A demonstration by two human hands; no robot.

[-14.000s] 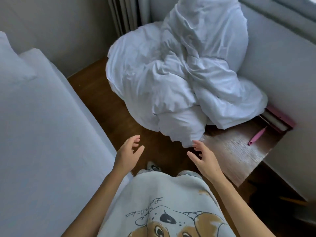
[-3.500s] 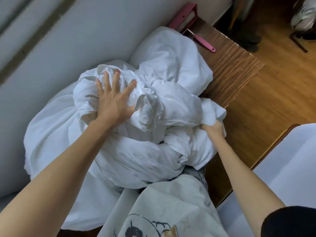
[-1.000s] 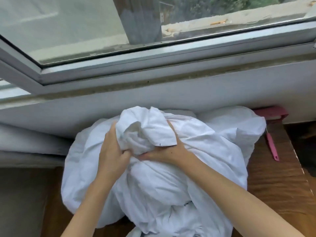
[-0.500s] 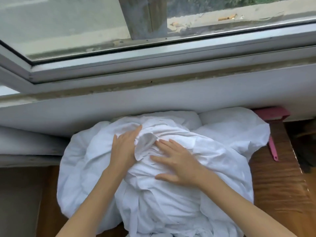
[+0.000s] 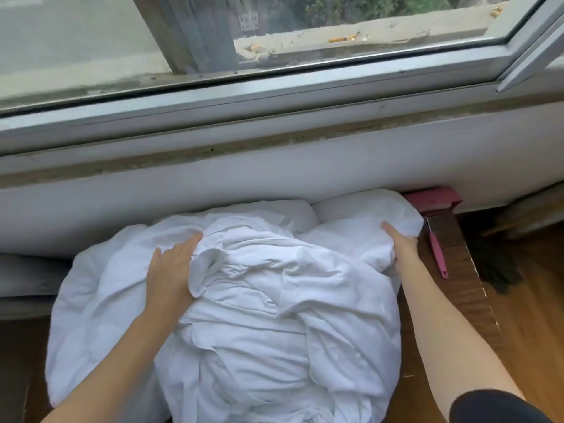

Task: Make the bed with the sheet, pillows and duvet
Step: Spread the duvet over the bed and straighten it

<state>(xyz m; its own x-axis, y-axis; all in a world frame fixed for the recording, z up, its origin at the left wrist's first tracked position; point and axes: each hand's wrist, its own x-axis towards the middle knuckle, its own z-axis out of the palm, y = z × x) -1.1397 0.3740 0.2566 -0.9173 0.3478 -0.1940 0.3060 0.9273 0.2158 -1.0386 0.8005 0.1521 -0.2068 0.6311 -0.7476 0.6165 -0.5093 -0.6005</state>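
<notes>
White duvet (image 5: 259,315) bundled under flat, relaxed left hand (image 5: 171,270), right hand (image 5: 399,242) apparently grasping its far edge

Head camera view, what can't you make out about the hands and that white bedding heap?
- Right hand: fingers sink into the bedding heap, so the grip is unclear.
- Left hand: a fold covers its inner edge.
- Which parts are sheet, duvet or pillow: all white, bunched together.
- The heap's near side: cut off by the bottom edge.
- Pink box: partly behind the heap.
</notes>
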